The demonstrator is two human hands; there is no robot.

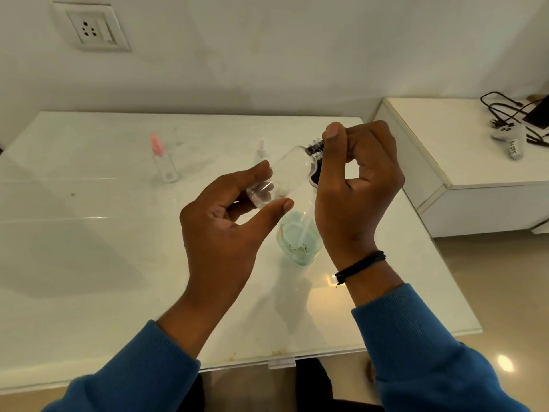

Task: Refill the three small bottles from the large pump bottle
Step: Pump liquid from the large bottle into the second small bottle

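A: Small clear bottle (pixel 277 179) is up in my hands, tilted, above the counter (pixel 89 233) toward its right edge. My left hand (pixel 225 227) grips the base between thumb and fingers (pixel 261 171); my right hand (pixel 356 179) pinches the dark cap (pixel 316 145) at the neck.

B: Cap coming off or going on?

A: Can't tell from here. The bottle looks nearly empty, so I'd guess opening it for a fill.

B: What worries you?

A: The grip on the base looks light, fingertips only. If the cap sticks and I twist hard, the bottle could slip and drop straight onto the large pump bottle (pixel 300 236), which stands right under my hands, half hidden by the right wrist. That could topple it and spill the pale blue liquid.

B: Anything else about?

A: Two more small bottles stand well back toward the far edge: a pink-capped one (pixel 163 162) toward the left, and a pale-capped one (pixel 260 153) partly behind my left fingers. A side unit (pixel 445 150) on the right carries black cables (pixel 505 111). Nothing blocks the reach to either bottle.
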